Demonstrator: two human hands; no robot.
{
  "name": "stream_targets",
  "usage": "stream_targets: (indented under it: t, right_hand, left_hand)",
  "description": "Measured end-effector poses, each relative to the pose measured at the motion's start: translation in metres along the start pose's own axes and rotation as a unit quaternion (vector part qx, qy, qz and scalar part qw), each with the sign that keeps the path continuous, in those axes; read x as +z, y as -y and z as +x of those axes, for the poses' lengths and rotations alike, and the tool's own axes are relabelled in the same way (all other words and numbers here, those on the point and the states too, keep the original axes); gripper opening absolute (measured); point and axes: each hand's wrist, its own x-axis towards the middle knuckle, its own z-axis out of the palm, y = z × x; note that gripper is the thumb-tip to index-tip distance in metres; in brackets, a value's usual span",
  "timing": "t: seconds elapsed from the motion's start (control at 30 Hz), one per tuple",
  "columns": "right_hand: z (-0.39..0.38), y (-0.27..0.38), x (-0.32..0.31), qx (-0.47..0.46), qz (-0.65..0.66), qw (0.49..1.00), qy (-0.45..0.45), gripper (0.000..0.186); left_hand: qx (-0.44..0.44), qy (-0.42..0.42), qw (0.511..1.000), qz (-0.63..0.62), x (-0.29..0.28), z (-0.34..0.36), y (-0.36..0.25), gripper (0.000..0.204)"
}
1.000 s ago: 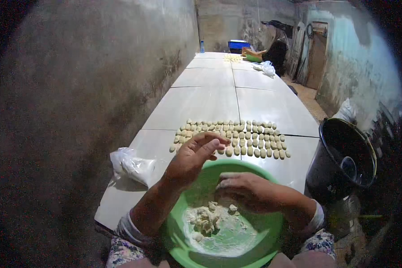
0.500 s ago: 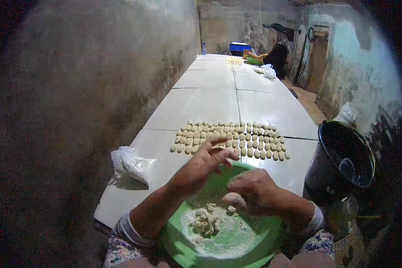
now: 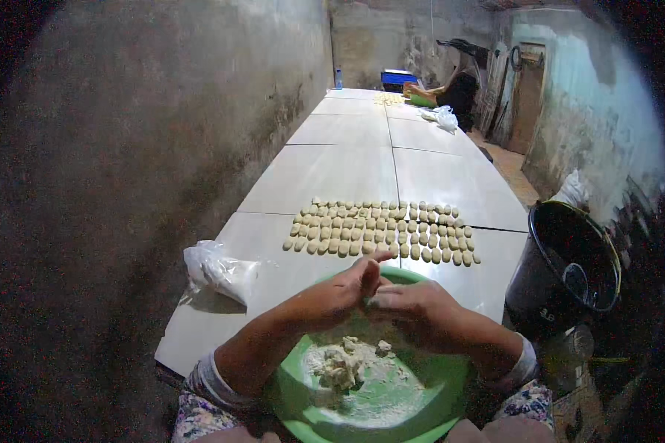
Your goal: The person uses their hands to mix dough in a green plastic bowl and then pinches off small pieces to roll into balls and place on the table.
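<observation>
Over the far part of a green basin (image 3: 303,410), my left hand (image 3: 351,286) and my right hand (image 3: 417,301) are brought together, palms facing. Their fingers are closed in against each other, and whatever lies between the palms is hidden. Below them in the basin sits a crumbly heap of pale dough (image 3: 341,369), with a small loose lump (image 3: 383,345) beside it and white flour (image 3: 377,413) spread over the bottom. Beyond the basin, many small oval dough pieces (image 3: 377,224) lie in rows on the white tabletop (image 3: 325,177).
A clear plastic bag of white powder (image 3: 218,272) rests left of the basin. At the right stands a black bucket (image 3: 528,284). Far down the table, another person (image 3: 458,92) works beside more dough pieces, a white bag (image 3: 445,118) and a blue crate (image 3: 397,77). A bare wall runs along the left.
My left hand has come down and right, and my right hand has turned from a fist, so the two now meet above the basin. The dough heap looks the same.
</observation>
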Motion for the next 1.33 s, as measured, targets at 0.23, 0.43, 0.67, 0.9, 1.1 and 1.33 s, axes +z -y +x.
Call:
stream_targets:
  t: [0.23,0.43,0.67,0.9,1.1,1.33]
  right_hand:
    - [0.011,0.001,-0.001,-0.254,-0.188,0.947,-0.049,0.036]
    - [0.009,0.008,0.0,-0.104,-0.078,0.99,-0.047,0.022]
    - [0.001,0.004,-0.009,-0.135,-0.146,0.974,-0.106,0.021]
    - [0.008,0.01,-0.001,-0.051,-0.064,0.997,0.0,0.034]
    - [0.012,-0.007,-0.003,-0.132,-0.045,0.99,0.021,0.038]
    - [0.003,0.005,-0.01,-0.103,-0.115,0.988,-0.028,0.025]
  left_hand:
    - [0.029,-0.02,0.999,0.006,-0.005,0.001,0.008,0.094]
    - [0.022,-0.03,0.999,-0.001,-0.004,0.001,0.007,0.097]
    - [0.006,-0.039,0.999,0.036,-0.003,0.0,0.004,0.098]
    - [0.023,-0.035,0.999,0.027,-0.004,0.003,0.013,0.102]
    - [0.025,-0.02,0.997,-0.064,-0.004,0.002,0.009,0.108]
    - [0.027,-0.006,0.999,-0.032,-0.008,0.004,0.013,0.106]
